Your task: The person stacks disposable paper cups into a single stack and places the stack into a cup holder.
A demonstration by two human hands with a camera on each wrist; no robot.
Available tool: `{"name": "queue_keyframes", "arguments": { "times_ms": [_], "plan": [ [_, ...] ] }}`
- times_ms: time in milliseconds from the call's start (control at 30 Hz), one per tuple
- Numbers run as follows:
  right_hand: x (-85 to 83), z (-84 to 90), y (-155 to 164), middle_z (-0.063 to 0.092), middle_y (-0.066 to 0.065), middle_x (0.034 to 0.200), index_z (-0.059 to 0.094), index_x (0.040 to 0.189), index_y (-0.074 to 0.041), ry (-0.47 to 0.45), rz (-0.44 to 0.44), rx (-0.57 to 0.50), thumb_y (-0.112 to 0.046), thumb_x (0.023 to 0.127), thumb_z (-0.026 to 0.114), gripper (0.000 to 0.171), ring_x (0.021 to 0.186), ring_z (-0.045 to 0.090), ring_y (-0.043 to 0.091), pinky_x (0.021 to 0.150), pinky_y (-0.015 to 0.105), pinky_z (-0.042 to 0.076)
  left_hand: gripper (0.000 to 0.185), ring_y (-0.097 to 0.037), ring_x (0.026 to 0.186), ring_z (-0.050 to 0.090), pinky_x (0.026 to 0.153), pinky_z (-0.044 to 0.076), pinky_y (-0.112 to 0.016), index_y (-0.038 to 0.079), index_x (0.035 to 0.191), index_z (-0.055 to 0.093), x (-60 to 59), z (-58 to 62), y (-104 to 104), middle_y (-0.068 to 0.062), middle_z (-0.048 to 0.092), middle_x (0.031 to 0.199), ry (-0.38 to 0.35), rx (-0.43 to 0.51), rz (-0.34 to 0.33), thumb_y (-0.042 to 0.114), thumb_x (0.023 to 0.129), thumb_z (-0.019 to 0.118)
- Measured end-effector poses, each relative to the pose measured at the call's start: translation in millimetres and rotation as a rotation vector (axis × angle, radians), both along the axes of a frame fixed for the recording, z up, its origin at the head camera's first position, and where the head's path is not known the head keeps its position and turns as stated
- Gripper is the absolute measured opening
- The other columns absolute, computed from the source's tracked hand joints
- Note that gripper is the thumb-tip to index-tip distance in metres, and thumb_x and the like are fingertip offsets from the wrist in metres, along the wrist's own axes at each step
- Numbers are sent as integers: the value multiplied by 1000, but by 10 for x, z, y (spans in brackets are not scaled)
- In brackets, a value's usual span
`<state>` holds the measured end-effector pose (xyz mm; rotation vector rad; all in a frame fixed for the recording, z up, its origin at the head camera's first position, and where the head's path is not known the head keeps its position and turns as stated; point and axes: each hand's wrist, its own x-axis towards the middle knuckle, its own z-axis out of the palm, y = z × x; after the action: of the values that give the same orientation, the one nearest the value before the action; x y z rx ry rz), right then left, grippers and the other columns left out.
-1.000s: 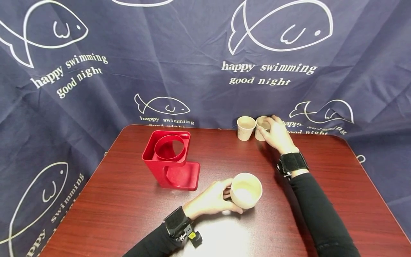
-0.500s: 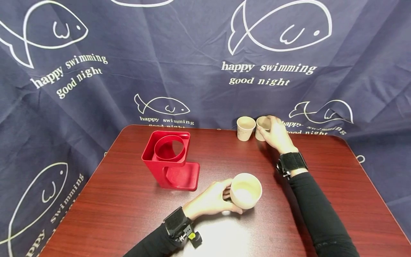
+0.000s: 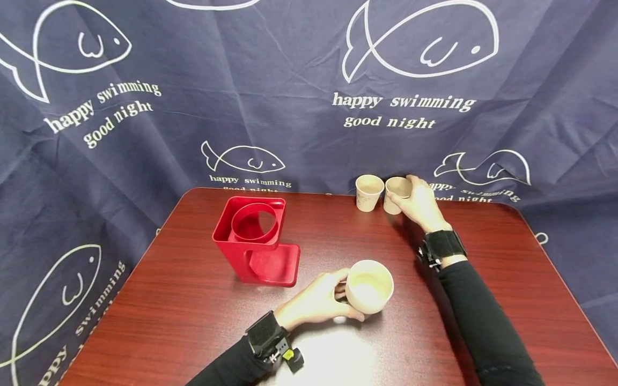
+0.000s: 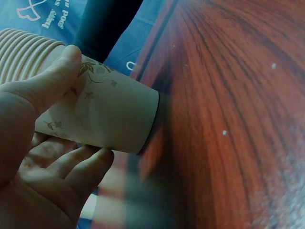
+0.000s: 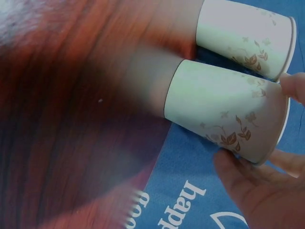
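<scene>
My left hand point(image 3: 321, 300) grips a stack of nested paper cups point(image 3: 369, 287) near the table's front middle. In the left wrist view, several stacked rims show on the stack point(image 4: 100, 105), and the thumb and fingers lie round its flower-printed side. At the back edge, my right hand point(image 3: 421, 206) holds a single paper cup point(image 5: 224, 112) near its rim, thumb on one side and fingers on the other. A second, similar paper cup point(image 3: 369, 194) stands upright just left of it. Both back cups stand mouth up.
A red cup-holder stand point(image 3: 246, 244) with a round ring on top and a flat base sits left of the left hand. The reddish-brown wooden table point(image 3: 193, 316) ends at a blue fish-print curtain point(image 3: 309, 107) right behind the back cups.
The right hand and its cup have shifted very slightly toward me, away from the curtain. The left hand and the stack have stayed where they were.
</scene>
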<state>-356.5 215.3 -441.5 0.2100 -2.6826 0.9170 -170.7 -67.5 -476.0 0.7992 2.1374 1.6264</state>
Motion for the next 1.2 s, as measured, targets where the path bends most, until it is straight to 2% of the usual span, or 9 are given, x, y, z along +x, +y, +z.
{"name": "queue_keyframes", "arguments": {
  "times_ms": [233,533,700,900,1200],
  "plan": [
    [97,24,16,52,41,137,46,139,18,-10,37,28,-33,90,74,76,128,49,55,111,63,41,75,-6,120,66,104,50,-17,12,139,58,2,6,4,-3,72,128,-4,-30,21,13,74,94],
    [308,54,44,56,39,134,50,137,17,12,97,57,-30,89,77,72,123,54,52,105,62,46,76,-8,121,66,103,51,-18,11,141,57,-1,8,-2,-5,72,128,-3,-16,16,13,74,94],
    [450,69,70,56,39,133,50,137,16,33,132,68,-27,88,77,71,120,57,51,102,61,48,74,-4,117,67,104,52,-19,13,139,58,0,7,-6,-2,73,125,24,-25,9,14,74,94],
    [616,91,84,58,36,131,52,137,14,60,158,82,-27,86,79,71,114,60,48,97,59,51,73,-2,116,67,104,52,-20,15,139,59,1,5,-6,0,73,124,10,-20,6,14,74,94],
    [804,172,25,59,33,132,52,138,12,68,197,114,-29,85,81,73,120,59,46,101,60,51,71,-3,116,67,105,52,-20,14,137,59,-7,2,-4,-1,73,123,12,-8,0,14,75,93]
  ]
}}
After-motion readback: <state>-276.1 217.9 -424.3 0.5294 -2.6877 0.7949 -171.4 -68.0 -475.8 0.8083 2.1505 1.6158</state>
